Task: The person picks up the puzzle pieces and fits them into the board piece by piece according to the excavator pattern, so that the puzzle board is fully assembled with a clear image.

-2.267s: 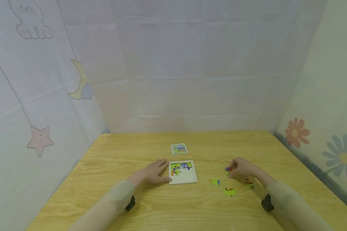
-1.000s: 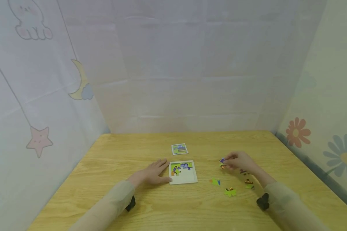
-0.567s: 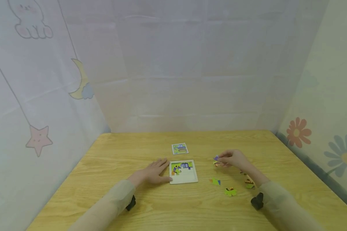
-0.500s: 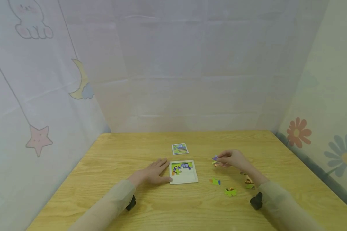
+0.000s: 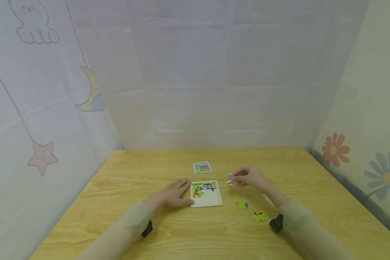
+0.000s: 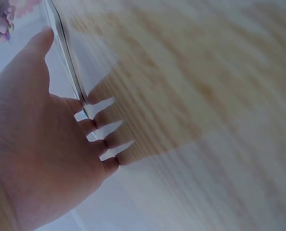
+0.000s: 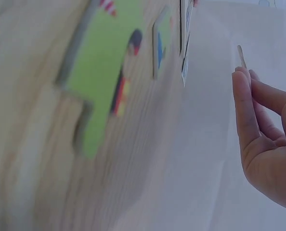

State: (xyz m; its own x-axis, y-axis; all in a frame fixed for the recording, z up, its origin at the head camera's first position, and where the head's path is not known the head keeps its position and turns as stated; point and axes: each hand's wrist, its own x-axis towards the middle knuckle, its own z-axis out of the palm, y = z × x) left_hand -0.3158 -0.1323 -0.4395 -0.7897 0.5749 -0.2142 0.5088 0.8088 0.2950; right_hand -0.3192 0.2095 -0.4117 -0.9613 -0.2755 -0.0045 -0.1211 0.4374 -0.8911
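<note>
My right hand [image 5: 251, 177] pinches a purple, green and orange puzzle piece [image 5: 230, 177] between thumb and fingertips, above the table just right of the puzzle tray. In the right wrist view that piece [image 7: 241, 57] appears edge-on, raised off the table. The white-framed puzzle tray [image 5: 211, 201] has joined pieces along its top and left, with bare white board at lower right. Against the tray's left edge rests my left hand [image 5: 171, 195], fingers extended and thumb at the near left corner. The left wrist view shows its palm side [image 6: 42, 144].
A small picture card [image 5: 202, 167] lies beyond the tray. Loose on the wooden table [image 5: 195, 234] are a green piece with blue and orange [image 5: 242, 205] and a green piece with dark red and yellow [image 5: 259, 216]. The right forearm covers other pieces.
My right hand has picked up the purple piece from the right-hand group and carried it left towards the tray. My left hand has stayed at the tray's edge.
</note>
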